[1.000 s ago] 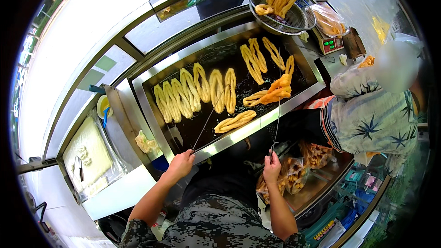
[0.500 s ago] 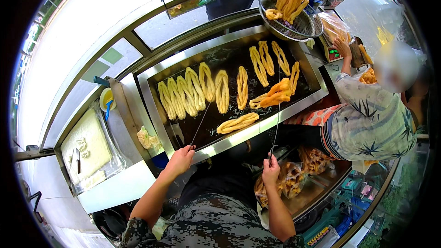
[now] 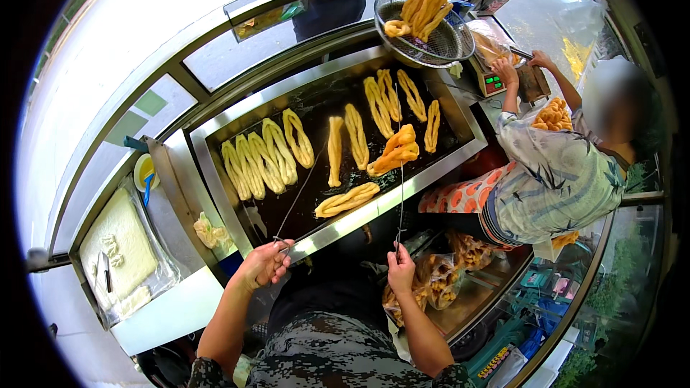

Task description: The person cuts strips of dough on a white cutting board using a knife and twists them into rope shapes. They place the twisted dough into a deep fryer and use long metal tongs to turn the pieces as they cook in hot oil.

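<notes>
My left hand, palm turned partly up, has its fingers curled round the looped end of a thin metal rod. That rod slants over a wide fryer of dark oil, towards the pale fried dough sticks on the left. At the fryer's near edge my right hand is closed on a second thin rod. Its shaft runs up to some deeper orange dough sticks; where its tip touches is hard to tell. Several golden sticks float further back.
A wire strainer with fried sticks sits at the far right corner. A co-worker works right of the fryer, by a scale. On the left lie a dough slab and a knife. Bagged sticks are beside my right arm.
The view has shifted. A dough stick mid-fryer has rolled to a narrower, more golden side. My left wrist has turned palm-up. The co-worker now has both hands near the scale.
</notes>
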A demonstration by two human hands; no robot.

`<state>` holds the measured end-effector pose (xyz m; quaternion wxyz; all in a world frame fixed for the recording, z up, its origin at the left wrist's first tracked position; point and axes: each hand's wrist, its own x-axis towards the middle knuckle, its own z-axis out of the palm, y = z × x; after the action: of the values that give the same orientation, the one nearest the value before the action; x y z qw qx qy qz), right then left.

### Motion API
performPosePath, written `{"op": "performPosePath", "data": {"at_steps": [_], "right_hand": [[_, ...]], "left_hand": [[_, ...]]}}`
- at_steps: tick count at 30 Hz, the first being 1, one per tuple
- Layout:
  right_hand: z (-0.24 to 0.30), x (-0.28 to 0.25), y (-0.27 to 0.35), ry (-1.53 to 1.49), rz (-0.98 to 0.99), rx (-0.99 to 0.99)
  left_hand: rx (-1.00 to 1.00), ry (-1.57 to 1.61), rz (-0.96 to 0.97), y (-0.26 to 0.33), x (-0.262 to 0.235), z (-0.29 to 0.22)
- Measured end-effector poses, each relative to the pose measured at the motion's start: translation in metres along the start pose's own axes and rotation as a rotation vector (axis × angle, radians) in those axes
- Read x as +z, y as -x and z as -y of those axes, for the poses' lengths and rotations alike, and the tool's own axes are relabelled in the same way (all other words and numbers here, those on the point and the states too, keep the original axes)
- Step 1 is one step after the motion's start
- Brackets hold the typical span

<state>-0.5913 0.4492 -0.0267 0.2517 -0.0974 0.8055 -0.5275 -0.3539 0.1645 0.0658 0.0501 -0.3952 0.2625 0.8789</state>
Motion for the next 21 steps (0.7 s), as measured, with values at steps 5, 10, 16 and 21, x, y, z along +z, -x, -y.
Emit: {"op": "performPosePath", "data": {"at_steps": [5,10,16,21], "right_hand": [[-0.008,0.005,-0.001,-0.017,0.023,-0.037],[-0.012,0.008,0.004,-0.014,0.044,-0.015],[0.006,0.010,0.003,0.048,-0.007,-0.055],[0.020,0.009,0.005,0.097,-0.013,-0.055]], "left_hand": [[0.062,-0.567,-0.328,-0.008,0.003,-0.008],[0.279,-1.032,-0.620,-0.015,-0.025,0.011],[0.230,-1.089,-0.605,-0.024,-0.020,0.009],[0.085,0.002,-0.092,-0.011,-0.016,0.001]]}}
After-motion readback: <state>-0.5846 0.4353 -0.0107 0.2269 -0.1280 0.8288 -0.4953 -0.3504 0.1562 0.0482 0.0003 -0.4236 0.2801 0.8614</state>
